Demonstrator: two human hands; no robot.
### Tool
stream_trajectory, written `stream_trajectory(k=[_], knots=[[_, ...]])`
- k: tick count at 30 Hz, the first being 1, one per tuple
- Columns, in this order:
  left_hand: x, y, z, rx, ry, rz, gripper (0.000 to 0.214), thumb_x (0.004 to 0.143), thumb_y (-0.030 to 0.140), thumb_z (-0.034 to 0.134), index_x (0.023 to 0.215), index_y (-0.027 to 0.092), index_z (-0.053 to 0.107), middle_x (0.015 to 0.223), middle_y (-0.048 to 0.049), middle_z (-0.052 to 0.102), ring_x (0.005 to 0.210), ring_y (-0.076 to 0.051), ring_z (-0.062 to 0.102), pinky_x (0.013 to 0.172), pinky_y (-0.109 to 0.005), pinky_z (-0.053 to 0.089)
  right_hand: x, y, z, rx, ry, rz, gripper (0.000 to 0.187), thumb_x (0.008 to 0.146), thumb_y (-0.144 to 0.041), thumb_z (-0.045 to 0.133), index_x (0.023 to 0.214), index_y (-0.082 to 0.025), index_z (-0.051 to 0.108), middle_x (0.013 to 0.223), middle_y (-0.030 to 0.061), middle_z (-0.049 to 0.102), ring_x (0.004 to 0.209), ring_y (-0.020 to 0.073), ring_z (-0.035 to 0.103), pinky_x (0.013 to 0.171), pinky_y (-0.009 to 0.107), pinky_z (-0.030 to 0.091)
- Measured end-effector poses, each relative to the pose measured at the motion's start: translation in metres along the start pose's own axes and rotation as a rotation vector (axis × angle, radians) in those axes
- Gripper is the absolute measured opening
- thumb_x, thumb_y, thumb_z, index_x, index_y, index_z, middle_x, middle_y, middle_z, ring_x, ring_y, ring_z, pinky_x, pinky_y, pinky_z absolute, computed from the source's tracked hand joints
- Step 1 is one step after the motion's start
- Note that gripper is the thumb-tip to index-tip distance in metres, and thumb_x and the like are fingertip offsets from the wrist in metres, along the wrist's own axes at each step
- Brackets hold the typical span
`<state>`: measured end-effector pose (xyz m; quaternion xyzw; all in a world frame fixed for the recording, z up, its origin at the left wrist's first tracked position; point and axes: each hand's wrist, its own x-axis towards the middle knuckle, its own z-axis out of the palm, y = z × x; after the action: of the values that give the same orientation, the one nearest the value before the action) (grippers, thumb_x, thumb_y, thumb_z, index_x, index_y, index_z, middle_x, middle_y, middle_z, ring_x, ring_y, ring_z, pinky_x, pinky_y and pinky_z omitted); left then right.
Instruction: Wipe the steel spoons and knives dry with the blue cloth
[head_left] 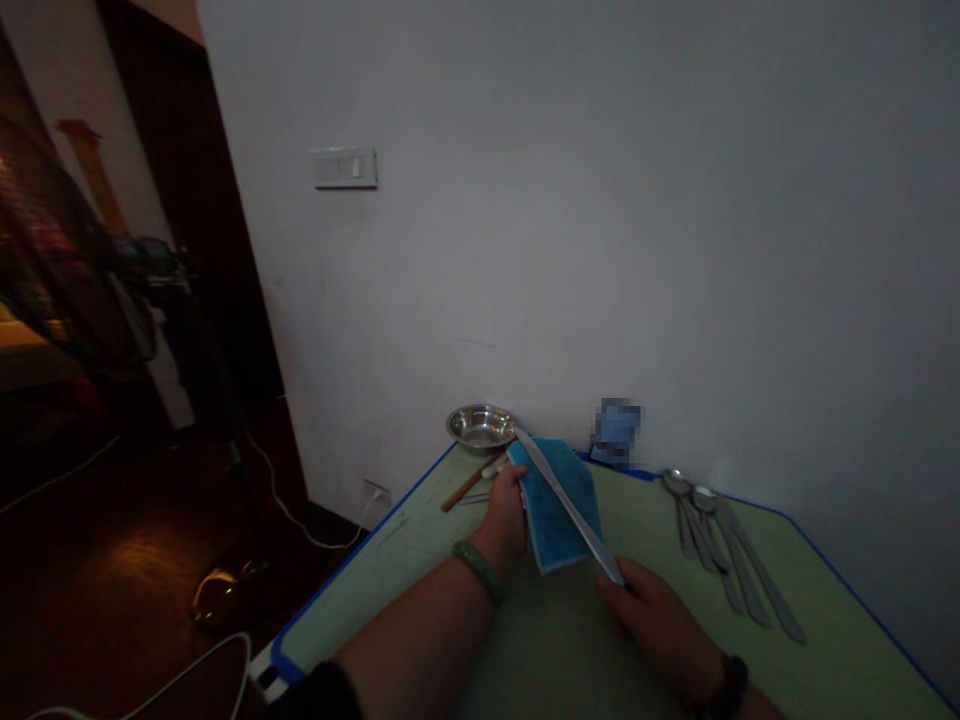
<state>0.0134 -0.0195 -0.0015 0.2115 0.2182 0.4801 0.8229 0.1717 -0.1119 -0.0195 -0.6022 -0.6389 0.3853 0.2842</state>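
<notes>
The right hand (652, 620) is gripping the near end of a table knife (577, 518) in its curled fingers (615, 590), the blade slanting away up-left across a blue cloth (551, 520). The left hand (504, 515) is pinching the cloth's edge, its fingers closed, just beside the blade. Spoons (694, 510) are lying right on the green tabletop (360, 590), and a steel bowl (480, 427) is sitting beyond the blade's tip.
</notes>
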Motion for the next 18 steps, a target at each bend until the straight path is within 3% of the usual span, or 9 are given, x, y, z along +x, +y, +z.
stream_trajectory(k=[11,18], knots=[[0.0007,-0.0007,-0.0010,-0.048,0.052,-0.018,0.048,0.068,0.033,0.042,0.100,0.001,0.058,0.079,-0.0167,0.067,0.080,-0.030,0.062,0.075,-0.043,0.045,-0.0012,-0.0009,0.0010,0.062,-0.041,-0.012,0.029,0.078,-0.043,0.039,0.066,-0.018,0.045,0.054,-0.0052,0.039,0.051,0.0087,0.039,0.048,0.019,0.031],[0.0019,-0.0015,-0.0026,-0.006,0.001,-0.032,0.049,0.067,0.035,0.041,0.098,0.002,0.059,0.078,-0.0155,0.068,0.075,-0.028,0.063,0.076,-0.042,0.045,0.0006,0.0014,0.0009,0.063,-0.041,-0.025,0.029,0.078,-0.043,0.040,0.066,-0.018,0.045,0.054,-0.0054,0.040,0.052,0.0086,0.039,0.049,0.019,0.031]])
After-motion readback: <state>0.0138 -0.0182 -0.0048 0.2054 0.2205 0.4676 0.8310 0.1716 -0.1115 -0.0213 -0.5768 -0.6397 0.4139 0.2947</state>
